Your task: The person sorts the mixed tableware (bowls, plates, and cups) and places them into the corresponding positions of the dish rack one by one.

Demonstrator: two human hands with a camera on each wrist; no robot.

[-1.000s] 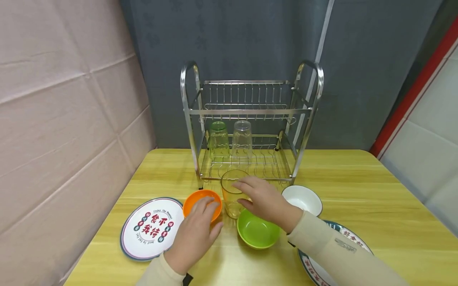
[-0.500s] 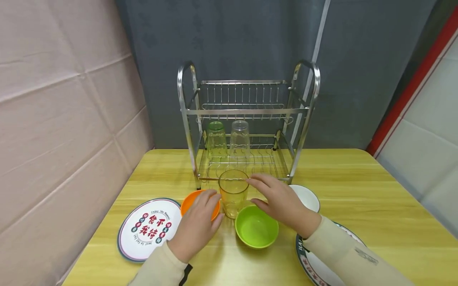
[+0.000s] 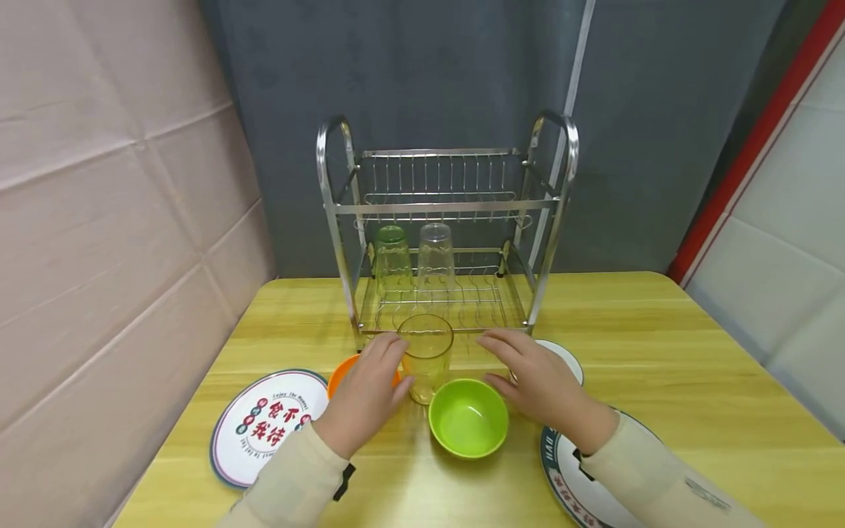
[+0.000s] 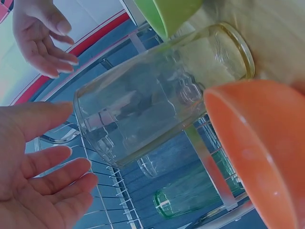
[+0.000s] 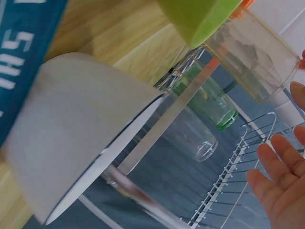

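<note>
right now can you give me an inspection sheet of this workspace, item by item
surface: yellow wood-grain table, dry as far as visible.
job's things: yellow cup upright in front of the dish rack; a green cup and a clear cup stand upside down on its lower tier.
clutter: orange bowl, green bowl, white bowl, printed plate, second plate at the near right edge.
hands: left hand open beside the yellow cup, over the orange bowl; right hand open, apart from the cup.
cables: nothing seen.
surroundings: pink padded wall on the left, grey curtain behind.
</note>
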